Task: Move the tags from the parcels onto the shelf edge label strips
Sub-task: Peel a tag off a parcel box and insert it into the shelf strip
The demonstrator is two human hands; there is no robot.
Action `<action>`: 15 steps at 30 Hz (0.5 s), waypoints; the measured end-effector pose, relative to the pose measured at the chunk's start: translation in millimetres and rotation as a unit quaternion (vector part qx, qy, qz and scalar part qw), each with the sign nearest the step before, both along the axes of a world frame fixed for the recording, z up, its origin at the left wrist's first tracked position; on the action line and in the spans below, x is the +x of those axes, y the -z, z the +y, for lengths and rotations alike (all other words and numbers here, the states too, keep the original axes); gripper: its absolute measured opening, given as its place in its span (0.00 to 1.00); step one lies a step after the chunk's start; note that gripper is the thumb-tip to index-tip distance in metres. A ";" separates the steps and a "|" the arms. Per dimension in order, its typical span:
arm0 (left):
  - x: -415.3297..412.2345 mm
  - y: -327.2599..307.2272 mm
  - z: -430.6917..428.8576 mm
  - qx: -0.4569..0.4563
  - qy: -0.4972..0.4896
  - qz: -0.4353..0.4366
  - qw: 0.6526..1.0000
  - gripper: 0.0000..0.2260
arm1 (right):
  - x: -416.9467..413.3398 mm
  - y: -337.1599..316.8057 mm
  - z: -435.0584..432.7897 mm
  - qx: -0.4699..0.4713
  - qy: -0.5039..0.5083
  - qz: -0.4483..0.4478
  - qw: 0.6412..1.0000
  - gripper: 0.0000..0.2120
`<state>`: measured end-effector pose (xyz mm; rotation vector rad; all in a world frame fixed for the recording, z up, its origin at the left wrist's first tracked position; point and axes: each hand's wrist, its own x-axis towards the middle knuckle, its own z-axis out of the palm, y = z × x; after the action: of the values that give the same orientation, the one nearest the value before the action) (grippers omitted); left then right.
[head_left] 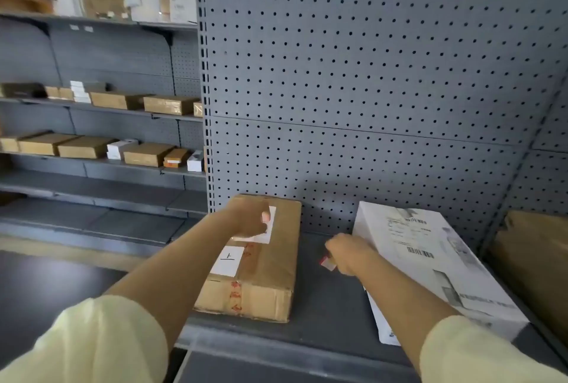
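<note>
A long brown cardboard parcel [270, 265] lies on the grey shelf [325, 296]. On its top are a white tag [229, 260] with a handwritten mark and, farther back, a white label [270, 229]. My left hand [250, 218] rests on that far label, fingers curled at its edge. To the right a white parcel [430, 269] with a barcode label leans tilted. My right hand [345, 252] hovers between the two parcels, pinching a small red and white tag [327, 263]. The shelf edge label strip [276, 349] runs along the front.
A grey pegboard back panel [368, 90] rises behind the shelf. Another brown box [534, 265] sits at the far right. Shelves on the left [92, 164] carry several brown and white boxes. A dark floor lies below left.
</note>
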<state>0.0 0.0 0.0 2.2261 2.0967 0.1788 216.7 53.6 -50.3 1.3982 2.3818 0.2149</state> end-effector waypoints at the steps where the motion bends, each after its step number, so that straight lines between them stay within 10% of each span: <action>1: 1.5 1.1 2.7 -0.001 -0.003 0.005 1.000 0.13 | -1.6 2.1 5.6 0.004 0.003 -0.009 1.000 0.15; 15: -5.9 10.9 25.4 0.012 -0.016 -0.030 0.999 0.12 | -24.4 6.1 47.9 -0.024 -0.057 -0.106 0.992 0.12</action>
<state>-5.9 25.4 -10.9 2.1723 2.1121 0.2699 192.3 101.4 -56.4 1.1577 2.2751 0.3178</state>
